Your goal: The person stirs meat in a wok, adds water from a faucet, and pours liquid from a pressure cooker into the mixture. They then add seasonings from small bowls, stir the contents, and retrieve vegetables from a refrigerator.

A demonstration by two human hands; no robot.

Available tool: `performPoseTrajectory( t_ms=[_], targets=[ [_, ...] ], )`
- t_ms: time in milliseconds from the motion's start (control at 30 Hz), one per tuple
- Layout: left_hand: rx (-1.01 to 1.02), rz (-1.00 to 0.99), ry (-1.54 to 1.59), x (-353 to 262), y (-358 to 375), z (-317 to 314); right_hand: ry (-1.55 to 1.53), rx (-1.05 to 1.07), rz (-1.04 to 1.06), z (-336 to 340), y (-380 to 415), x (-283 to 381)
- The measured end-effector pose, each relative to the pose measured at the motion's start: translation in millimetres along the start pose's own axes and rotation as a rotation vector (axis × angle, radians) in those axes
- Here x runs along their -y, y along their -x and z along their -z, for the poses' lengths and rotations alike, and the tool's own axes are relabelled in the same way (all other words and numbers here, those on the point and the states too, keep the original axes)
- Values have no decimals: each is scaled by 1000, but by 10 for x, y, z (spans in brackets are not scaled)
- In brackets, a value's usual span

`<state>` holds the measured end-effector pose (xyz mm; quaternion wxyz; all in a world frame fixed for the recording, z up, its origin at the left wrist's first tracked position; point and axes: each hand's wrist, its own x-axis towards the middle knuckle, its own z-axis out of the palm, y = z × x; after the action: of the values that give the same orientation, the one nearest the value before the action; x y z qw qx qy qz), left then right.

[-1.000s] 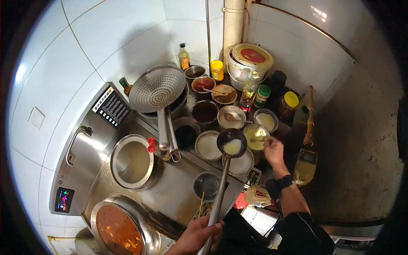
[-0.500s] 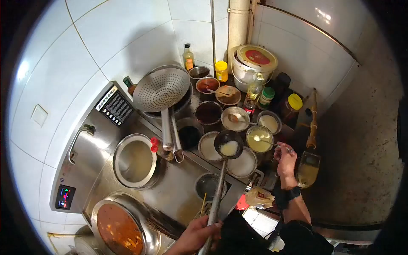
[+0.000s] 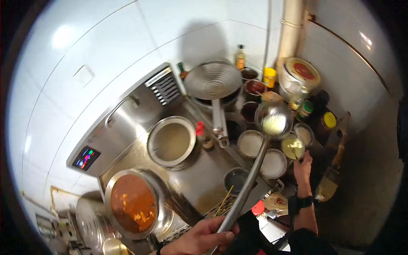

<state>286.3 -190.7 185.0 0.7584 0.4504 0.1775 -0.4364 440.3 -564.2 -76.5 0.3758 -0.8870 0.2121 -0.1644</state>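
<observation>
My left hand is closed around the long handle of a metal ladle. The ladle's bowl hangs over the seasoning bowls, with something pale yellow in it. My right hand is at the near edge of a bowl of yellow seasoning; its fingers are closed by a thin spoon handle, slightly blurred. Beside that bowl are a bowl of white powder and another white-filled bowl.
A pot of red soup stands at the lower left, a pot of cloudy liquid behind it. A perforated strainer, a lidded white bucket and bottles stand at the back. A small metal bowl sits near the ladle handle.
The view has swung left, so things appear further right. The ladle bowl has risen and moved right over the bowls. My right hand has come closer to the yellow seasoning bowl.
</observation>
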Motion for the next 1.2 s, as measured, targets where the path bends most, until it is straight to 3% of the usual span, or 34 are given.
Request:
performPoseTrajectory(
  t_ms=[67,133,167,200,300,333,367,400,467,500,567,600,667,733,767,800,833,867,967,1000,1033,1100,1133,1167,1200],
  targets=[
    [183,-245,-2,30,144,72,316,-241,206,24,107,253],
    [179,-422,-41,128,182,153,86,-291,511,260,367,929],
    [203,-511,-25,156,206,148,-143,-54,478,340,494,1216],
    [221,-603,-12,206,256,166,-395,347,476,434,666,1485],
    [34,-969,-179,318,276,306,-883,1409,309,498,1438,2154],
    [-85,-1120,-325,356,257,357,-1071,1505,220,588,1867,2417],
    [-129,-1051,-203,414,309,359,-1253,1585,114,715,2233,2676],
    [-282,-1191,-412,469,247,453,-1061,1766,-197,774,2282,2700],
    [-511,-1075,-621,680,353,761,-953,1858,-277,383,2365,2536],
    [-532,-1096,-604,818,447,869,-1050,1823,-453,340,2531,2665],
    [-759,-1096,-699,1187,768,1056,-841,1875,-432,202,2703,2805],
    [-583,-887,-616,1245,1243,1034,-665,1890,-425,123,2806,2840],
    [-606,-992,-536,1762,1627,1181,-495,1901,-301,-77,2974,2745],
    [-717,-995,-426,2176,2232,1089,-358,1940,-215,-272,3136,2600],
    [-795,-947,-272,2445,2483,1031,-258,1860,-74,-332,3236,2564],
    [-886,-1128,-255,2819,2588,1102,-242,1864,-65,-499,3302,2444],
    [-983,-1218,0,3051,2701,986,-150,1640,460,-719,3340,2288],
    [-1147,-1263,7,3367,2804,1008,-60,1349,949,-828,3382,2226],
    [-1479,-1283,236,4272,2907,1094,-84,1186,1046,-900,3601,2263],
    [-1479,-1290,245,4649,2879,1188,-58,1129,1068,-937,3652,2265],
    [-1521,-1229,459,5128,2800,1336,-51,1129,1075,-887,3725,2313],
    [-1633,-1061,855,6075,2467,1565,78,1520,528,-736,3918,2420],
    [-1707,-957,1035,6641,2175,1674,83,1518,534,-724,3982,2433],
    [-1768,-816,942,7886,1633,1929,-63,1712,126,-721,4039,2447],
    [-1821,-672,850,8661,1272,2072,-215,1853,-307,-705,4099,2452]
  ],
)
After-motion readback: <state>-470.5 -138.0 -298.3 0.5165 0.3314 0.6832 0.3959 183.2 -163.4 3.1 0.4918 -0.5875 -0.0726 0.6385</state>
